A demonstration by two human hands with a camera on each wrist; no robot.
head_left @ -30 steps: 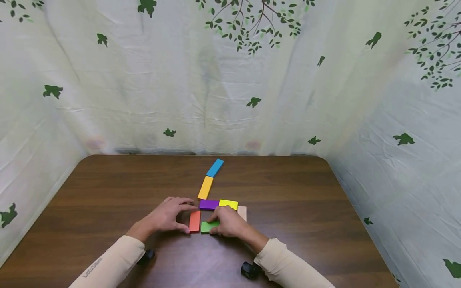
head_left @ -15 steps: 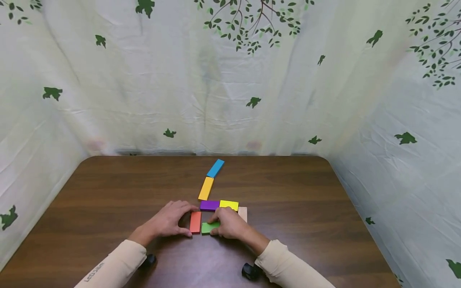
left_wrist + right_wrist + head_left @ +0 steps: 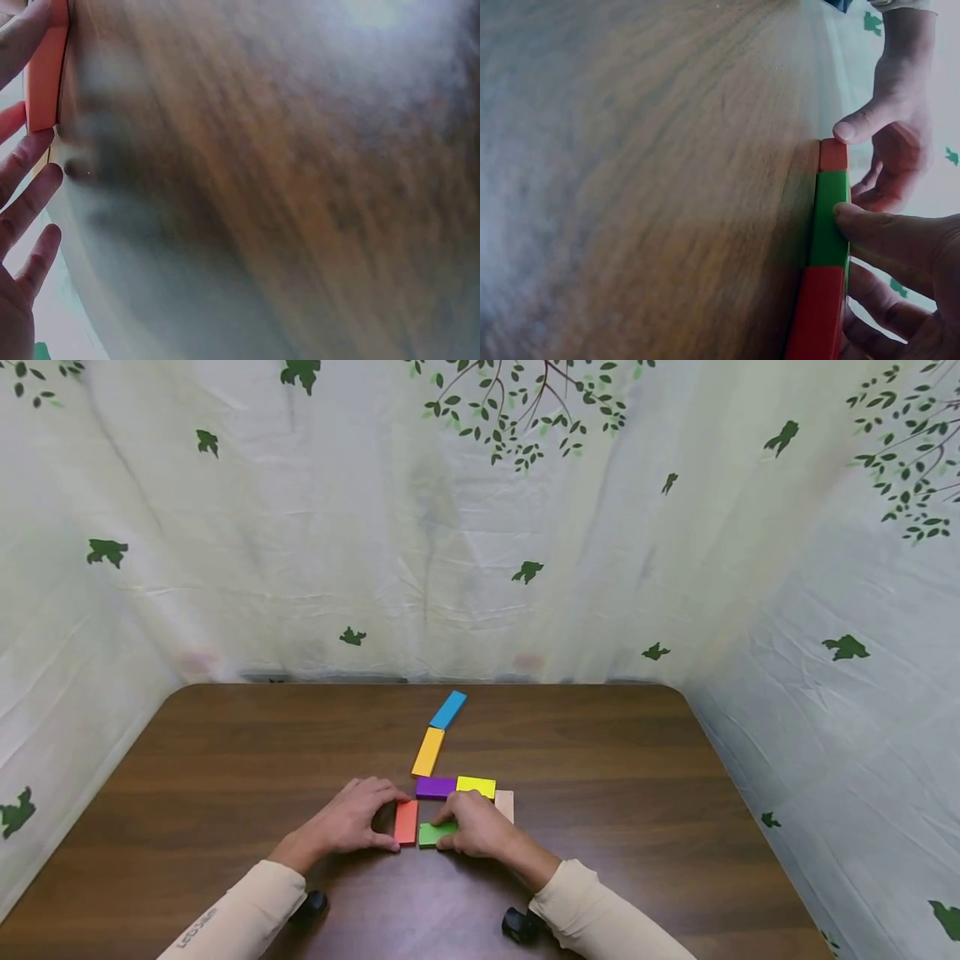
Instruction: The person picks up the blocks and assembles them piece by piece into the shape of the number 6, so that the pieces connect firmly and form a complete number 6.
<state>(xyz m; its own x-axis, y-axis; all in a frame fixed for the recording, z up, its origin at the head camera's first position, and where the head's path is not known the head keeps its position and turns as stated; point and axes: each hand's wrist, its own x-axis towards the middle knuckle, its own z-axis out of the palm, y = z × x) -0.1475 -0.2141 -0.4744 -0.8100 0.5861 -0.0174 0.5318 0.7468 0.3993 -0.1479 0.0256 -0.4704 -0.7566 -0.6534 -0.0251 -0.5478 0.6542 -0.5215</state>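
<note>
My left hand [image 3: 356,818] pinches an orange-red wooden block [image 3: 406,823] lengthwise, thumb at its near end and index finger at its far end. Just right of it, my right hand [image 3: 480,822] holds a green block [image 3: 433,836] between thumb and fingers. Both blocks lie on the table, a narrow gap between them in the head view. From the right wrist, a red block [image 3: 816,311] shows against the green block's other end; the right hand hides it in the head view. Behind stand a purple block [image 3: 437,787] and a yellow block [image 3: 476,787] end to end.
A pale wood-coloured block [image 3: 505,805] lies beyond the right hand, partly covered. Farther back, an amber block [image 3: 428,752] and a blue block [image 3: 448,710] slant toward the far edge of the brown table [image 3: 600,735]. A leaf-patterned curtain [image 3: 465,610] surrounds the table.
My left hand has shifted slightly nearer, its thumb moving from beside the orange-red block onto its near end. The right hand stays on the green block; the blocks hardly move.
</note>
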